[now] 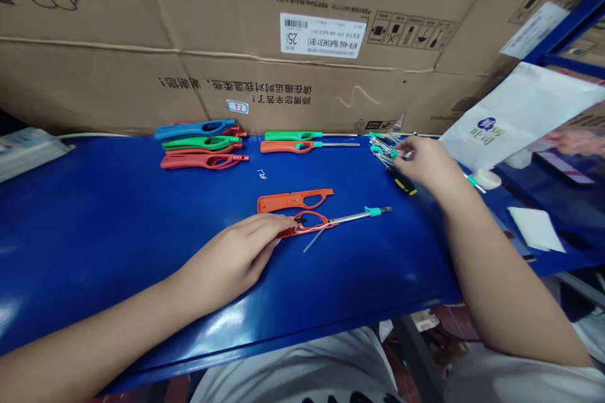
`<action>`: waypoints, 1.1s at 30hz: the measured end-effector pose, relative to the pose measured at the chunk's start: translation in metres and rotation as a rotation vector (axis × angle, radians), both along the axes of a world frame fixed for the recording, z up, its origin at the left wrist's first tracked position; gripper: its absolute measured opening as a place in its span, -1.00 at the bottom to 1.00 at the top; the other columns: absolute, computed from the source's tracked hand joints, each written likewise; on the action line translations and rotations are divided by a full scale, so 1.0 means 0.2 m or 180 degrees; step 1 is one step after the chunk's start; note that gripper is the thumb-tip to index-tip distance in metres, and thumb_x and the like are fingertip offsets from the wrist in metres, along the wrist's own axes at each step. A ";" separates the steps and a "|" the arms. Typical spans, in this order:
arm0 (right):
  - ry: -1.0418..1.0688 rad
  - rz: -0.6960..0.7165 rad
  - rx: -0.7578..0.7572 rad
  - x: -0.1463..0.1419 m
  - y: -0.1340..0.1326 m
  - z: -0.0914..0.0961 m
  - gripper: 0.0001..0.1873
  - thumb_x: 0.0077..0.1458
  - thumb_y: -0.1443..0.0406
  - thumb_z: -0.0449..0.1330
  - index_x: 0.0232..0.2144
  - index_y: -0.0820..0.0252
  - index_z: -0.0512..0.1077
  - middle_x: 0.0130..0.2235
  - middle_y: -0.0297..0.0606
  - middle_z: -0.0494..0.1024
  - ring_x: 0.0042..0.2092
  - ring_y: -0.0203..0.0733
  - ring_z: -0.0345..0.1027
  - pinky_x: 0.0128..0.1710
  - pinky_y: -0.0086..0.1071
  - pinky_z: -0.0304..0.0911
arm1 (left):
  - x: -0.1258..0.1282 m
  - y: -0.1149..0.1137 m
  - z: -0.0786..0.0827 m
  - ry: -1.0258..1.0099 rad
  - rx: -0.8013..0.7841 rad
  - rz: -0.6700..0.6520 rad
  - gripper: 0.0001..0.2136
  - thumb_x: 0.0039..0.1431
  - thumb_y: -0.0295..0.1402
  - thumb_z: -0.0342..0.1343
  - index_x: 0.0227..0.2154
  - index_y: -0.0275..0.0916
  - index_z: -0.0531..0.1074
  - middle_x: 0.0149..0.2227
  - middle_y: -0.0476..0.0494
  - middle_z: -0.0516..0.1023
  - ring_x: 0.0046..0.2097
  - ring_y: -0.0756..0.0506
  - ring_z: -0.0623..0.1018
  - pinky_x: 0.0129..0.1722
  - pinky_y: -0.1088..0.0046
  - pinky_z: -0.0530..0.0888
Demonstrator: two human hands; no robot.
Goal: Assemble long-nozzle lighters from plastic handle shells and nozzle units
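Observation:
My left hand (241, 247) is closed over the handle end of an opened orange gas lighter (326, 223), holding it on the table. A metal tube with a teal collar (373, 211) sticks out of this lighter to the right, and a thin clear tube hangs from it. Just beyond lies the loose orange half shell (276, 202). At the back right, my right hand (425, 162) has its fingers bent together at a pile of metal tubes with teal collars (382, 146); what they pinch is hidden. Beside it lies a black and yellow screwdriver (403, 181).
Blue, green and red lighter bodies (203, 143) are stacked at the back left. A green lighter (289, 136) and an orange one (287, 147) with metal tubes lie at the back middle. A cardboard wall (212, 25) rises behind the blue table (142, 214). A white bag (510, 119) stands right.

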State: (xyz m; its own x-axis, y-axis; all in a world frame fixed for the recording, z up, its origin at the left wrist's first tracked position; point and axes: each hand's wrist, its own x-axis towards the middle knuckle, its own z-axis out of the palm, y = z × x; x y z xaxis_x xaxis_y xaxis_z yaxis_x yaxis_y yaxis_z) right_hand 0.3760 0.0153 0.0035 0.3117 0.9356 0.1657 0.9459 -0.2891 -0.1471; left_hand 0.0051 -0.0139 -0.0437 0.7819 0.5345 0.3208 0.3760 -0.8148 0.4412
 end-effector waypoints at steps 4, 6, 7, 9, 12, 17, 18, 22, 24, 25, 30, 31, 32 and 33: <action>0.0469 0.0944 -0.0122 -0.21 -0.04 -0.05 -0.75 0.07 0.40 0.18 -0.21 0.20 0.60 -0.41 -0.26 0.61 -0.40 -0.17 0.47 -0.33 -0.36 0.31 | 0.00 0.00 -0.01 -0.0004 0.0001 -0.0032 -0.73 0.45 -0.44 -0.06 0.11 -0.19 0.39 0.07 -0.15 0.58 0.09 -0.11 0.57 0.12 0.33 0.51; 0.0605 0.1308 -0.0180 -0.27 -0.05 -0.09 -0.76 0.04 0.43 0.19 -0.24 0.21 0.59 -0.43 -0.28 0.61 -0.43 -0.22 0.45 -0.36 -0.39 0.29 | 0.00 0.00 -0.02 0.0005 -0.0023 -0.0022 -0.73 0.45 -0.44 -0.06 0.11 -0.18 0.39 0.06 -0.14 0.58 0.09 -0.10 0.57 0.11 0.34 0.51; 0.0648 0.1448 -0.0181 -0.29 -0.05 -0.11 -0.77 0.05 0.43 0.19 -0.24 0.22 0.59 -0.42 -0.28 0.61 -0.44 -0.23 0.44 -0.37 -0.39 0.29 | 0.00 0.00 -0.02 0.0012 -0.0037 -0.0016 -0.73 0.45 -0.44 -0.06 0.12 -0.18 0.39 0.06 -0.14 0.58 0.08 -0.10 0.57 0.10 0.35 0.51; 0.0694 0.1663 -0.0140 -0.30 -0.05 -0.13 -0.77 0.08 0.42 0.18 -0.22 0.24 0.58 -0.36 -0.24 0.61 -0.42 -0.23 0.43 -0.36 -0.39 0.28 | 0.00 0.01 -0.02 0.0033 -0.0061 -0.0007 -0.73 0.45 -0.44 -0.05 0.12 -0.17 0.39 0.07 -0.13 0.57 0.09 -0.09 0.57 0.10 0.35 0.51; 0.0697 0.1896 -0.0020 -0.27 -0.05 -0.15 -0.77 0.13 0.42 0.17 -0.18 0.25 0.57 -0.31 -0.20 0.60 -0.36 -0.20 0.44 -0.31 -0.35 0.30 | 0.00 0.01 -0.02 0.0061 -0.0092 0.0002 -0.73 0.46 -0.44 -0.06 0.12 -0.16 0.39 0.10 -0.12 0.56 0.13 -0.10 0.55 0.15 0.34 0.48; 0.0465 0.2323 0.0194 -0.25 -0.06 -0.16 -0.71 0.28 0.36 0.09 -0.05 0.18 0.55 -0.10 -0.11 0.58 -0.12 -0.07 0.50 -0.12 -0.25 0.36 | 0.00 0.01 -0.02 0.0043 -0.0102 -0.0013 -0.72 0.46 -0.44 -0.05 0.13 -0.17 0.40 0.12 -0.12 0.56 0.15 -0.10 0.54 0.17 0.32 0.48; 0.0411 0.2344 0.0182 -0.25 -0.07 -0.17 -0.70 0.30 0.35 0.07 -0.02 0.16 0.54 -0.07 -0.12 0.57 -0.08 -0.06 0.50 -0.08 -0.24 0.36 | 0.00 0.01 -0.02 0.0038 -0.0097 -0.0011 -0.72 0.46 -0.44 -0.05 0.13 -0.17 0.40 0.12 -0.12 0.56 0.15 -0.11 0.54 0.17 0.32 0.48; 0.0323 0.2298 0.0040 -0.27 -0.09 -0.16 -0.62 0.33 0.36 0.00 0.10 0.13 0.48 0.01 -0.14 0.54 -0.02 -0.05 0.49 -0.03 -0.22 0.36 | -0.01 0.01 -0.02 0.0022 -0.0086 -0.0038 -0.72 0.45 -0.45 -0.05 0.14 -0.16 0.39 0.13 -0.12 0.55 0.17 -0.10 0.53 0.19 0.31 0.47; 0.0269 0.2215 -0.0062 -0.27 -0.10 -0.15 -0.61 0.33 0.34 0.00 0.13 0.15 0.44 0.05 -0.13 0.51 -0.04 -0.05 0.48 -0.07 -0.23 0.37 | -0.01 0.01 -0.02 0.0031 -0.0096 -0.0033 -0.71 0.45 -0.45 -0.05 0.14 -0.15 0.39 0.14 -0.12 0.55 0.18 -0.11 0.52 0.20 0.29 0.46; 0.0233 0.2165 -0.0122 -0.27 -0.10 -0.14 -0.62 0.32 0.32 0.02 0.12 0.16 0.43 0.06 -0.12 0.50 -0.08 -0.06 0.49 -0.12 -0.24 0.38 | -0.01 0.01 -0.02 0.0047 -0.0106 -0.0023 -0.71 0.45 -0.45 -0.05 0.14 -0.15 0.39 0.14 -0.12 0.54 0.18 -0.11 0.52 0.20 0.28 0.47; 0.0106 0.2034 -0.0273 -0.27 -0.10 -0.15 -0.76 0.28 0.20 0.15 -0.06 0.16 0.43 -0.03 -0.17 0.48 -0.36 -0.24 0.39 -0.39 -0.34 0.25 | -0.02 0.00 -0.02 0.0098 -0.0123 0.0012 -0.70 0.45 -0.45 -0.06 0.15 -0.15 0.39 0.15 -0.13 0.53 0.19 -0.13 0.51 0.20 0.26 0.48; 0.0132 0.2016 -0.0239 -0.27 -0.09 -0.16 -0.82 0.27 0.22 0.16 -0.11 0.16 0.42 -0.06 -0.20 0.48 -0.38 -0.26 0.37 -0.40 -0.35 0.22 | -0.02 0.00 -0.02 0.0099 -0.0126 0.0013 -0.69 0.45 -0.46 -0.06 0.15 -0.15 0.39 0.15 -0.14 0.53 0.19 -0.13 0.51 0.20 0.26 0.48; 0.0185 0.1985 -0.0180 -0.28 -0.08 -0.16 -0.87 0.26 0.24 0.18 -0.17 0.15 0.42 -0.10 -0.22 0.48 -0.39 -0.28 0.35 -0.41 -0.37 0.20 | -0.02 0.00 -0.02 0.0100 -0.0129 0.0018 -0.69 0.44 -0.46 -0.06 0.15 -0.15 0.39 0.15 -0.14 0.53 0.19 -0.13 0.51 0.20 0.26 0.48; 0.0264 0.1954 -0.0100 -0.28 -0.08 -0.17 -0.91 0.24 0.26 0.19 -0.22 0.15 0.41 -0.14 -0.25 0.49 -0.40 -0.29 0.34 -0.41 -0.38 0.18 | -0.02 0.00 -0.02 0.0102 -0.0137 0.0031 -0.69 0.44 -0.46 -0.06 0.15 -0.15 0.39 0.15 -0.14 0.53 0.19 -0.14 0.52 0.20 0.26 0.48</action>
